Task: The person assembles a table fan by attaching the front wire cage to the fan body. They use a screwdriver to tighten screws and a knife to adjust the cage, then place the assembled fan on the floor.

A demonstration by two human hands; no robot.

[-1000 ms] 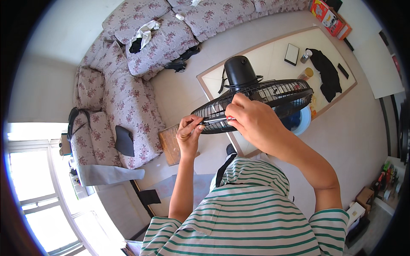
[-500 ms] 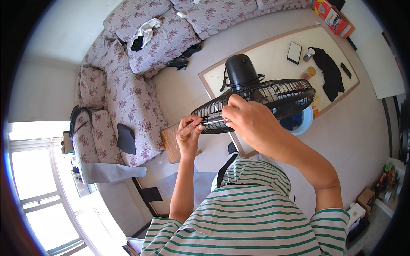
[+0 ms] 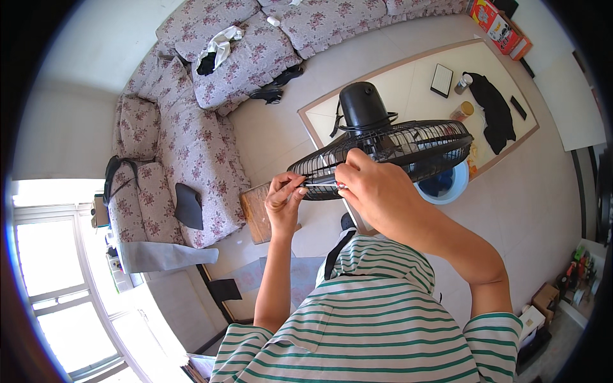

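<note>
A black fan (image 3: 415, 150) with a round wire cage and a motor housing (image 3: 363, 105) stands in front of me, its cage tilted. My right hand (image 3: 377, 185) is closed around the handle of a screwdriver (image 3: 322, 185); a bit of red shows at its fingers. The thin metal shaft points left along the cage's near rim. At the shaft's tip, my left hand (image 3: 284, 196) pinches thumb and fingers together against the rim. What sits between those fingertips is hidden.
Behind the fan is a low table (image 3: 408, 80) with a tablet-like device (image 3: 441, 80), jars (image 3: 462, 110) and black cloth (image 3: 491, 115). A blue basin (image 3: 447, 188) stands below the cage's right side. A wooden stool (image 3: 257, 214) and floral sofa (image 3: 198, 166) are to the left.
My right hand has turned and shifted slightly right, so the screwdriver's shaft shows brighter and more red shows at my fingers. My left hand stays at the rim.
</note>
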